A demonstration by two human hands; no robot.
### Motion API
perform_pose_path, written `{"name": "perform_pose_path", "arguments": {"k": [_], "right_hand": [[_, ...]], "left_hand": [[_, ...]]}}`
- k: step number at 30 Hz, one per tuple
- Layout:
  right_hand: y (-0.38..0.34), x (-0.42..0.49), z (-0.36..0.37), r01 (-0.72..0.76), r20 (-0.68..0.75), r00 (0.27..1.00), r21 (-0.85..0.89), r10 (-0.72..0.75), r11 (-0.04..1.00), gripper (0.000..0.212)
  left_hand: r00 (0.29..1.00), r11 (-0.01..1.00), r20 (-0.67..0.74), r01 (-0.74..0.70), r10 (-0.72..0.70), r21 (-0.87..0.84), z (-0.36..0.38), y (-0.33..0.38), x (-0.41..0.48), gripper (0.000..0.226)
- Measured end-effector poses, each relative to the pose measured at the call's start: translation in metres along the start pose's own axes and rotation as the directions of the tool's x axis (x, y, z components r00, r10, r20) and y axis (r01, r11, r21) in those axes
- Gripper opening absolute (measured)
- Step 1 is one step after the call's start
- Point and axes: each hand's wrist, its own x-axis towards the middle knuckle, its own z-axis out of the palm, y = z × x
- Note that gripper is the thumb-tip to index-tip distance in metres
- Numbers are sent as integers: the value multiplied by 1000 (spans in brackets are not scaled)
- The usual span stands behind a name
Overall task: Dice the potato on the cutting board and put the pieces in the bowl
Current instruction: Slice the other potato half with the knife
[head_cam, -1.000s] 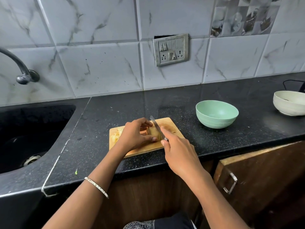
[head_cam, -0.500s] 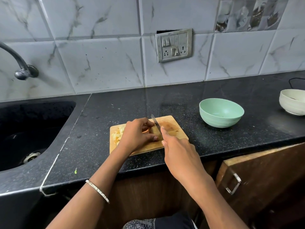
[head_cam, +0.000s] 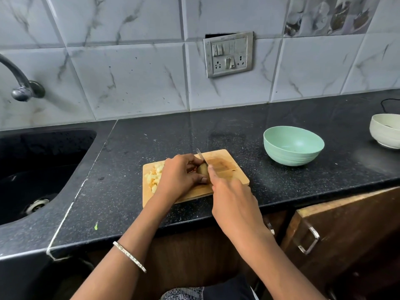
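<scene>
Left hand [head_cam: 179, 176] grips potato [head_cam: 202, 169] — right hand [head_cam: 233, 204] holds knife [head_cam: 201, 157]

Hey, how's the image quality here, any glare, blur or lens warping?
Head view: the wide lens bows the wall tiles; soft glare lies on the countertop behind the cutting board; the knife, left hand and right hand are sharp, unblurred.

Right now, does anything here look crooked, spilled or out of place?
The switch plate sits crooked on the wall, with a dark gap above its top edge. A cabinet door at lower right stands ajar. A green speck lies near the front edge of the counter.
</scene>
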Motion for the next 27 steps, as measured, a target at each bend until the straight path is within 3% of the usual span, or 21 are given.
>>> {"name": "perform_pose_path", "arguments": {"k": [27], "right_hand": [[-3, 18, 0, 8, 86, 996, -59, -3, 998, 67]], "left_hand": [[999, 999, -4, -41, 41, -22, 0, -3, 2, 41]]}}
